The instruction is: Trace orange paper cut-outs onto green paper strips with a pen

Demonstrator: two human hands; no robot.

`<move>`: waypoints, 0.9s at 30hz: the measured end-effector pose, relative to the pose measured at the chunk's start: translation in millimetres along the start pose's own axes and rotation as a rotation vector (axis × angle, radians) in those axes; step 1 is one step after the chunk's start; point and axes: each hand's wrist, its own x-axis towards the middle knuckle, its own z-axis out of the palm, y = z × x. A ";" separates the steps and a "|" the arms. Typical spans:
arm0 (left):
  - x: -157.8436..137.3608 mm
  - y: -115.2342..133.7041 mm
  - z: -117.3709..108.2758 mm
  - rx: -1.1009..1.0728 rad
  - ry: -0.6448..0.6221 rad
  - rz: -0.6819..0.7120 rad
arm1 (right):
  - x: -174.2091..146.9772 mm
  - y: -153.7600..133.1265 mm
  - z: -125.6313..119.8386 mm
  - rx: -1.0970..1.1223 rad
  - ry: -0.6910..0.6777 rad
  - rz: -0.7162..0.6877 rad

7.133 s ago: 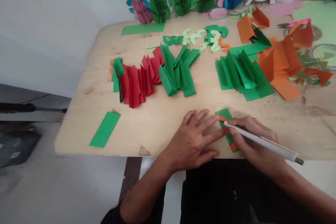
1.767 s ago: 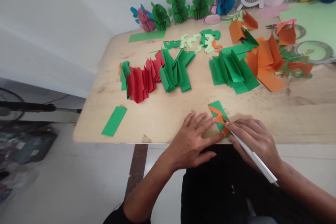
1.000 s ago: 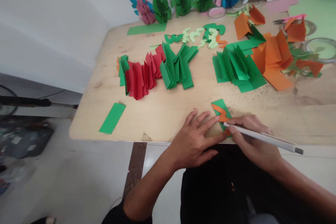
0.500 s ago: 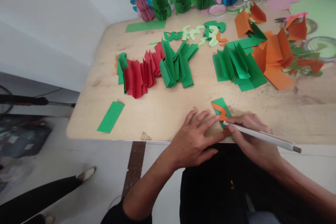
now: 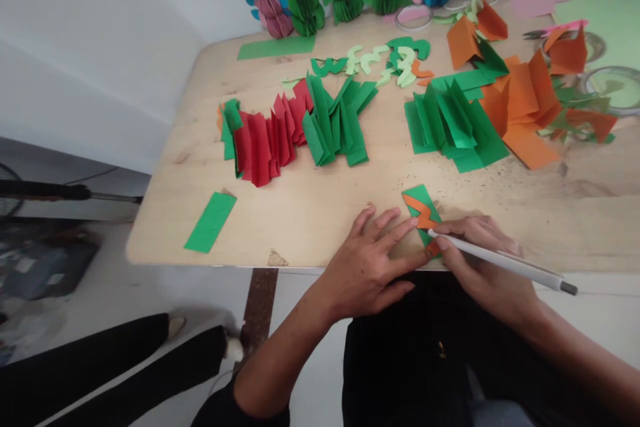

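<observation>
Judging cut shapes [image 5: 407, 55] done, tracing unfinished, folded papers [image 5: 453, 117] pending, we steady the orange template [image 5: 424, 217] on the green strip [image 5: 421, 192] near the table edge [image 5: 310, 264], left hand [image 5: 363, 273] spread, right hand [image 5: 493, 283] pinching the pen [image 5: 500, 260].

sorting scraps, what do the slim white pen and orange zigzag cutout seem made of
Slim white pen: probably smooth plastic, judging by its even white barrel. Orange zigzag cutout: likely matte paper or thin card, flat with crisp edges and no shine.
</observation>
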 end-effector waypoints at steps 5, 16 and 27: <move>0.1 0.1 -0.2 0.009 0.006 0.004 | -1.8 1.8 -2.1 0.002 0.002 0.015; -0.3 0.3 2.4 0.035 0.027 0.003 | -5.6 3.2 -5.9 -0.008 0.013 0.011; 0.2 -0.4 2.1 0.030 0.027 0.011 | -5.5 1.4 -9.1 -0.012 0.022 -0.013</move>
